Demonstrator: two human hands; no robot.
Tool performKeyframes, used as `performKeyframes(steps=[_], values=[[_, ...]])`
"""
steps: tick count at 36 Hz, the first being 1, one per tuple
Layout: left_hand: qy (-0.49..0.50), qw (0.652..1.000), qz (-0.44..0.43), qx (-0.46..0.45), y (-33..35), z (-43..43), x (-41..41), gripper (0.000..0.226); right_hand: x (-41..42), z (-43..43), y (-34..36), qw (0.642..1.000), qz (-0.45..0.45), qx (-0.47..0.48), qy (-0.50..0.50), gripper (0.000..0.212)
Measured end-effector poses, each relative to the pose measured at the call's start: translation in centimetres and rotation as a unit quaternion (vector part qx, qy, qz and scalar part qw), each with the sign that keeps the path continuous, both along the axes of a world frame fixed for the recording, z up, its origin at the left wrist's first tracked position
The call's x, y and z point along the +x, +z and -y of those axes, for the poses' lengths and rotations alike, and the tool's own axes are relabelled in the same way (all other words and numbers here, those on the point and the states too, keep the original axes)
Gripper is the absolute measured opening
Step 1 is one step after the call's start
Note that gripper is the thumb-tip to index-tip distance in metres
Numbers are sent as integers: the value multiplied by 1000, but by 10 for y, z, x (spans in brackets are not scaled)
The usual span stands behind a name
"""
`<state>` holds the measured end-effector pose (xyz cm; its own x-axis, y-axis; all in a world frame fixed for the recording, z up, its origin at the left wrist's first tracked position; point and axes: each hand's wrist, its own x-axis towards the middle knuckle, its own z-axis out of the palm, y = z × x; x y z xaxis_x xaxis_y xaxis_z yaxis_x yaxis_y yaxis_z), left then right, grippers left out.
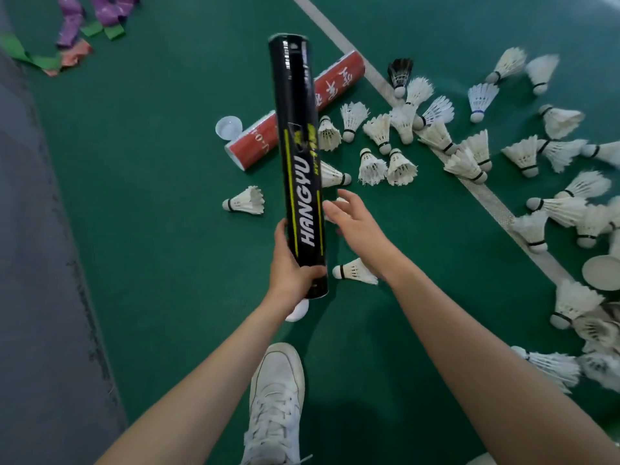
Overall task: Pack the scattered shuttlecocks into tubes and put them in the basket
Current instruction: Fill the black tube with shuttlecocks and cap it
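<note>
My left hand (pixel 291 268) grips the near end of a long black tube (pixel 299 152) marked HANGYU, held above the green floor and pointing away from me. Just right of the tube my right hand (pixel 352 223) is open, fingers spread, holding nothing. A red tube (pixel 332 83) lies on the floor behind the black one, its near end open. Several white shuttlecocks lie scattered to the right; the closest are one under my right wrist (pixel 354 270), one left of the tube (pixel 244 200) and one beyond my right fingers (pixel 333 176). One black shuttlecock (pixel 400 75) lies farther back.
A clear tube cap (pixel 228 127) lies by the red tube, another white cap (pixel 602 272) at the right, and one (pixel 298 312) under my left wrist. A white court line (pixel 486 194) runs diagonally. My white shoe (pixel 276 401) is below. Coloured tape strips (pixel 72 31) lie far left beside a grey floor strip (pixel 33 263).
</note>
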<state>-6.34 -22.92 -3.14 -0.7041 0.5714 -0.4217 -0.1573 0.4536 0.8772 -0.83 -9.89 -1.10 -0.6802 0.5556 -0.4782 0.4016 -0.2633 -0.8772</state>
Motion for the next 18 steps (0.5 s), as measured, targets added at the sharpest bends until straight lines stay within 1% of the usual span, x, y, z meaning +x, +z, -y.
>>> performKeyframes(steps=[2,4,6,8,10,12,13,14,15,17,18], values=[[-60,997,-45,-26,2,-7,-1,100,-2,-14,4,999,-11,-29,-34,59],[-98,991,-87,-29,1,-14,-1,101,1,-26,10,994,-29,-58,-90,57],[-123,981,-148,-19,1,-18,-3,98,7,-39,14,979,-79,-96,-162,54],[-150,953,-260,-32,4,-20,-7,96,18,-53,21,946,-139,-149,-253,60],[-167,910,-375,-66,10,-21,-13,97,30,-63,25,901,-178,-178,-353,75],[-180,873,-440,-107,14,-22,-18,96,43,-68,27,872,-199,-163,-418,86],[-185,862,-452,-135,15,-22,-21,95,49,-68,28,863,-204,-153,-436,91],[-187,857,-452,-164,14,-22,-23,94,53,-66,28,861,-203,-142,-444,96],[-189,855,-444,-190,12,-21,-25,93,57,-63,29,866,-196,-127,-441,101],[-197,853,-427,-226,9,-22,-25,93,60,-52,29,890,-172,-103,-409,109],[-203,852,-425,-229,8,-23,-24,95,60,-45,30,900,-165,-100,-390,110]])
